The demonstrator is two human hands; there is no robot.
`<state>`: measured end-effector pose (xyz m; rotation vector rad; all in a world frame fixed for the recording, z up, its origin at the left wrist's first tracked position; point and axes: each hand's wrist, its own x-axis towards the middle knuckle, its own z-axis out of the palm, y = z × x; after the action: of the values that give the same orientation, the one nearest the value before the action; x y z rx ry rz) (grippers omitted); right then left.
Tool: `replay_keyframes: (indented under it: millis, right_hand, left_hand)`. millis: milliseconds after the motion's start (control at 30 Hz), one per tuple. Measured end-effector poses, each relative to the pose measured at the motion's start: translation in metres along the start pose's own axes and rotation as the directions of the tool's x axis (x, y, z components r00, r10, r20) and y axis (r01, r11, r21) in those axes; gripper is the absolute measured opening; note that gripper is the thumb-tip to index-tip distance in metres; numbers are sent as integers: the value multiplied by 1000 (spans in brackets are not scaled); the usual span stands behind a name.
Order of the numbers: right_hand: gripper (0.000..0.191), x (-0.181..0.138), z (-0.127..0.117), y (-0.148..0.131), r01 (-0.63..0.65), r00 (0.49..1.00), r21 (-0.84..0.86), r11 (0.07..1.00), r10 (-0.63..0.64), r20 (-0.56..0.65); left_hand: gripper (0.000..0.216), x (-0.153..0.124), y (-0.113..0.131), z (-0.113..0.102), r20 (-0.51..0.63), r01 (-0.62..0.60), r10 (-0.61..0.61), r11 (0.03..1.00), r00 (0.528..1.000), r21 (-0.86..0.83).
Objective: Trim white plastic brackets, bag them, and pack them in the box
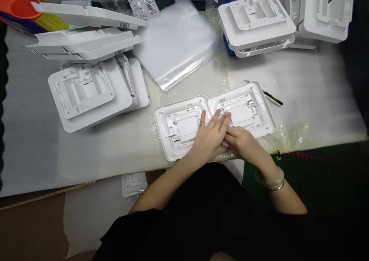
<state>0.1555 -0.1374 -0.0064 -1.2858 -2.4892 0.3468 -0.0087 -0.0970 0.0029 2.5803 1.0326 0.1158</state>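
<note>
Two shallow white plastic housings lie side by side on the table, inner faces up: a left housing [162,117] and a right housing [268,113], their neighbouring edges touching. My left hand [210,138] lies across this seam with its fingers stretched out and apart, the fingertips on the right housing's left side. Beside it, my right hand [243,143] has its fingers curled together at the right housing's near left corner. The fingers overlap there, and the exact contact is hidden. A bracelet circles my right wrist.
White housings form a left stack [89,88] and a back-right stack [256,19]. Clear plastic bags [178,42] lie between them. A black pen [273,98] lies right of the housings. Behind stand a bottle [212,3] and an orange-rimmed container [21,7].
</note>
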Motion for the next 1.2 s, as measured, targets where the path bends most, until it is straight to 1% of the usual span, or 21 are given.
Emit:
replay_keyframes:
  millis: [133,167,233,267,333,400,433,500,567,667,733,800,867,900,967,1067,1133,1200]
  right_hand:
    - [31,3,-12,-3,43,992,-48,998,-37,121]
    - [30,4,-17,-3,49,987,-21,999,-46,154]
    - [26,6,-29,0,44,974,87,995,-62,218]
    - [23,8,-34,3,24,975,141,990,-55,215]
    - [20,10,-41,7,-14,990,191,981,-13,138]
    - [19,11,-40,11,6,999,135,991,-10,32]
    - [20,12,-36,12,41,999,82,996,-41,6]
    - [25,13,-27,12,136,990,-26,990,-135,32]
    - [27,13,-21,13,213,975,-108,971,-203,94]
    - [23,13,-27,16,281,947,-135,950,-252,198]
    - [21,13,-38,19,267,951,-123,956,-241,194]
    - [19,15,-45,19,209,974,-115,971,-197,112]
    - [20,16,-45,18,173,985,-135,976,-170,31]
    - [20,16,-42,17,181,984,-152,972,-180,20]
    - [21,16,-33,14,235,972,-176,956,-228,56]
    - [21,13,-27,13,294,948,-158,942,-267,172]
    - [20,12,-34,13,288,942,-159,945,-249,227]
    - [19,11,-46,12,228,961,-164,960,-194,199]
  left_hand:
    - [89,0,1,2,3,31,-31,999,1000,-36]
    - [89,0,1,3,-1,35,-35,998,999,-45]
    - [89,-1,1,3,-9,38,-39,998,999,-58]
    - [89,-1,0,4,-11,34,-35,998,999,-60]
    - [90,-2,-1,4,-10,21,-22,998,1000,-60]
    - [92,-2,-3,4,-13,13,-13,998,1000,-67]
    - [93,-2,-4,3,-18,11,-12,997,1000,-76]
    - [94,-3,-5,4,-31,14,-17,995,999,-98]
    - [92,-3,-6,4,-39,12,-17,994,999,-109]
    - [93,-2,-6,5,-32,17,-21,995,999,-95]
    - [97,-2,-7,7,-29,20,-23,995,999,-94]
    - [100,-2,-7,8,-35,13,-17,994,999,-104]
    - [101,-2,-8,8,-46,1,-6,994,999,-114]
    - [100,-3,-8,8,-51,-3,-3,993,999,-116]
    - [96,-3,-8,8,-59,-7,0,993,998,-118]
    - [93,-3,-8,7,-57,0,-6,993,998,-115]
    - [94,-3,-8,7,-51,2,-7,994,999,-111]
    - [96,-2,-8,8,-48,2,-7,994,999,-107]
